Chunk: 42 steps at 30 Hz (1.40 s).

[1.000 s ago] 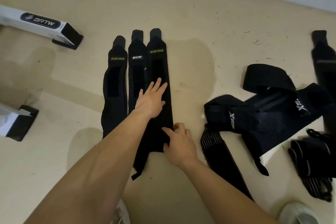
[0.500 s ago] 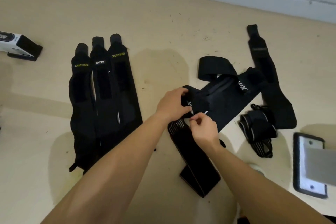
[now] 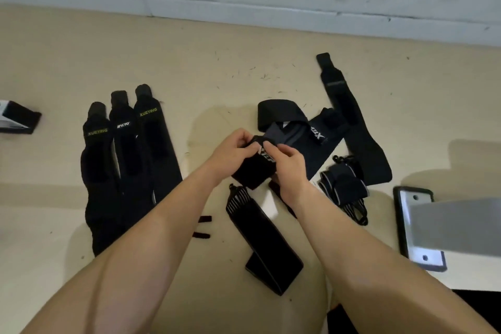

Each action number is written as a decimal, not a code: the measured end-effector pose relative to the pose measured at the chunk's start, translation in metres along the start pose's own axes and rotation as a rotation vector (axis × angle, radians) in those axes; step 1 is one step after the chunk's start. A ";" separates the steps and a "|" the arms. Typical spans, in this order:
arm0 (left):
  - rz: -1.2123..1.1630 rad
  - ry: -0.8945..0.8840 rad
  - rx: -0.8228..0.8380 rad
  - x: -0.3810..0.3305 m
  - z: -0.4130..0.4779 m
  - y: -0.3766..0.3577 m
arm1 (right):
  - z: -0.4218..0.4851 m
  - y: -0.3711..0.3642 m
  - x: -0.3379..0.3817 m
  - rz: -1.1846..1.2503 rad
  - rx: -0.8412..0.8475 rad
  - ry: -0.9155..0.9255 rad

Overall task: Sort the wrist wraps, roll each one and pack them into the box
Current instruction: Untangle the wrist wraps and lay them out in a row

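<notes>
Three black wrist wraps (image 3: 127,171) lie flat side by side on the beige floor at the left, two labelled XUEYING. At the centre my left hand (image 3: 230,152) and my right hand (image 3: 288,168) both grip a black wrap with a white logo (image 3: 254,171), lifted from a tangled pile of black wraps (image 3: 298,133). A striped-end wrap (image 3: 263,236) lies flat below my hands. A bunched striped wrap (image 3: 343,184) and a long flat wrap (image 3: 349,122) lie at the right. No box is in view.
A white wall base (image 3: 271,16) runs along the top. A metal equipment foot with bolts (image 3: 417,225) stands at the right edge. Another black-capped frame foot (image 3: 19,120) sits at the far left.
Both hands left the three flat wraps, moved right to the pile and took hold of the logo wrap, lifting its end. The view shifted right.
</notes>
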<state>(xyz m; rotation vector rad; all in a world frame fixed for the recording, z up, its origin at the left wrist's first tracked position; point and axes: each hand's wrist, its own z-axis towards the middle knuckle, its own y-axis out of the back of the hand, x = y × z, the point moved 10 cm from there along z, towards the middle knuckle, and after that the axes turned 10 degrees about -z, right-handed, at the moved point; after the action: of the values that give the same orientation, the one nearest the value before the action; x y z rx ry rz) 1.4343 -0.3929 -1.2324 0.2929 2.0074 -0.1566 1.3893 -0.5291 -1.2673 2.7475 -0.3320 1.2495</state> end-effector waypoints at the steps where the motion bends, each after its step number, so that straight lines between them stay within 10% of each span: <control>1: -0.034 0.006 -0.018 -0.011 -0.003 0.002 | -0.003 0.001 0.020 0.007 0.008 0.033; 8: -0.238 -0.073 0.058 -0.074 -0.036 -0.006 | -0.042 -0.006 0.108 -0.065 0.157 0.195; 19: -0.276 -0.097 -0.314 -0.051 -0.057 0.010 | -0.038 0.034 0.085 -0.229 0.049 0.233; 26: -0.301 0.049 -0.330 0.005 -0.019 0.001 | 0.053 0.124 0.068 -1.059 -0.203 0.236; 33: -0.305 0.166 -0.297 0.044 0.036 -0.002 | 0.133 0.091 0.085 -1.994 0.003 0.465; 42: -0.291 0.263 -0.322 0.061 0.048 0.000 | 0.144 0.085 0.084 -2.353 -0.038 0.674</control>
<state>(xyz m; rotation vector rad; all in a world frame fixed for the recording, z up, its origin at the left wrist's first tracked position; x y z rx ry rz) 1.4503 -0.3955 -1.3080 -0.1956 2.2893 0.0270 1.5275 -0.6509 -1.2977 0.7451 1.9634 0.8098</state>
